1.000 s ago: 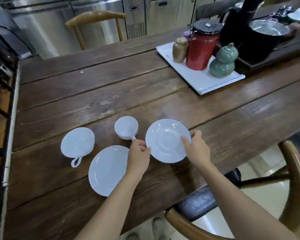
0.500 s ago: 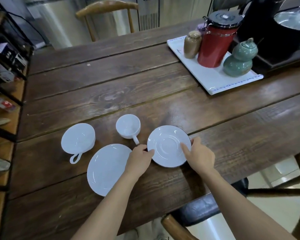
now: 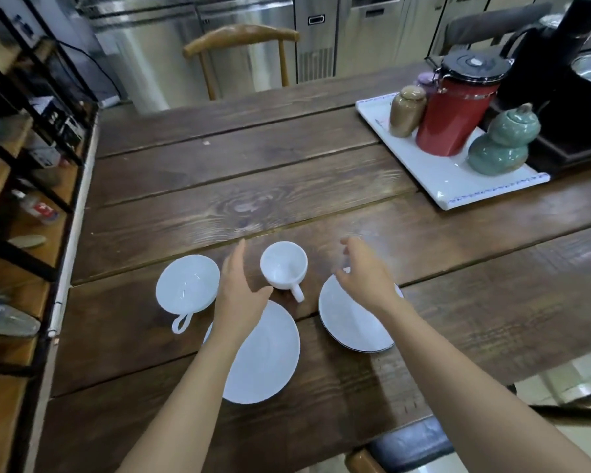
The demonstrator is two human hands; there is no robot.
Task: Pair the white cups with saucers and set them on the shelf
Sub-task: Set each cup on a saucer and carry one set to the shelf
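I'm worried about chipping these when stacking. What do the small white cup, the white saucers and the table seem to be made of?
The small white cup with a handle and the two round white saucers look like glazed ceramic or porcelain: smooth, glossy, with soft highlights, though opal glass cannot be ruled out. The dark plank table looks like stained wood, with visible grain, knots and seams.

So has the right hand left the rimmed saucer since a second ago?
Yes. The right hand has let go of the saucer and risen toward the small cup, open beside it; the saucer lies where it was.
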